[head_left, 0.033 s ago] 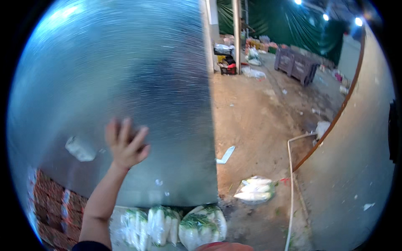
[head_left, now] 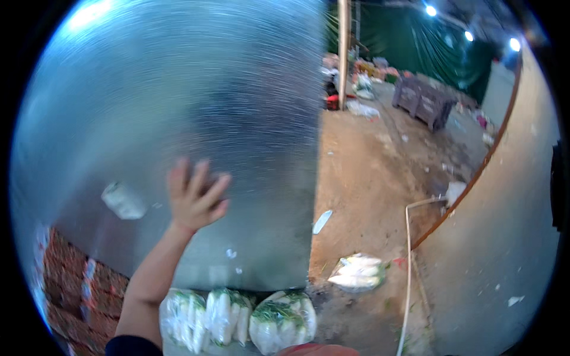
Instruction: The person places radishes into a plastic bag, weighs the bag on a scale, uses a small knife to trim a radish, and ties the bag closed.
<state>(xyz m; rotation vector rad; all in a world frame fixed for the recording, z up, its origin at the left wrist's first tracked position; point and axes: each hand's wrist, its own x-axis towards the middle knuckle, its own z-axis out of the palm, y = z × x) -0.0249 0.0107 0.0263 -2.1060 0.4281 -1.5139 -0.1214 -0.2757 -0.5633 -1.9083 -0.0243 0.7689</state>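
With fingers spread, my left hand (head_left: 199,199) lies against a large brushed-metal door panel (head_left: 261,178), holding nothing. The panel fills the left and middle of the view, and its free edge runs down beside the brown floor. Below the hand, along the panel's foot, sit clear bags of white radishes with green leaves (head_left: 284,323). A torn whitish label (head_left: 123,200) sticks to the panel left of my wrist. My right hand does not show.
Another bag of white radishes (head_left: 357,273) lies on the floor beyond the edge. A pale pipe (head_left: 407,267) runs along the right wall (head_left: 487,267). Stacked reddish packs (head_left: 71,291) stand at lower left. Farther back are a grey bin (head_left: 423,101) and a post (head_left: 342,53).
The panel's edge has shifted right, covering more of the background beside the post. My left hand has moved right with it, still spread. The view has also shifted slightly.
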